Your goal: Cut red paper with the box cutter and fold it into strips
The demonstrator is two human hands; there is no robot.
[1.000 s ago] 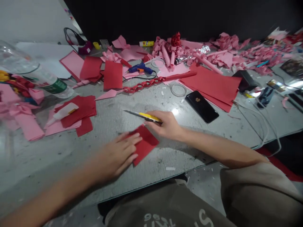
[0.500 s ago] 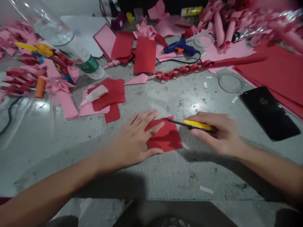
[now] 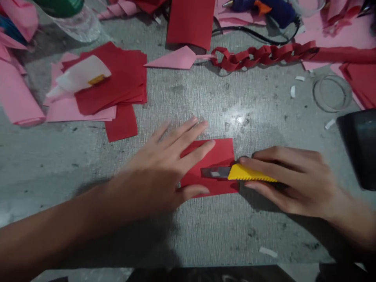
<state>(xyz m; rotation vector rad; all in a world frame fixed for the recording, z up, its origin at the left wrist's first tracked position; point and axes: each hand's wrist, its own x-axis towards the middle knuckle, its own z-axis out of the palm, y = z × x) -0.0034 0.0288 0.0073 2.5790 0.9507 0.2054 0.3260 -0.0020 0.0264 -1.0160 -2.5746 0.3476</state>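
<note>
A small red paper sheet [image 3: 219, 152] lies flat on the grey table near its front edge. My left hand [image 3: 164, 164] is spread over the sheet's left part, fingers apart, with the thumb and forefinger resting on the red paper. In my right hand [image 3: 299, 180] is a yellow box cutter [image 3: 249, 173], gripped between thumb and fingers. Its dark blade points left and lies over the middle of the sheet, between my left thumb and forefinger. Whether the blade touches the paper, I cannot tell.
Red and pink papers [image 3: 117, 74] are stacked at the left, under a white glue bottle [image 3: 82, 76]. Behind lie a red paper chain [image 3: 264, 55], a blue glue gun [image 3: 276, 11] and a plastic bottle's base [image 3: 79, 23]. To the right are a clear ring [image 3: 331, 93] and a black phone [image 3: 360, 145].
My view has tilted down and come closer. The box cutter has moved from the sheet's top edge down over its middle, and its blade now shows its flat side. My left hand stays on the paper.
</note>
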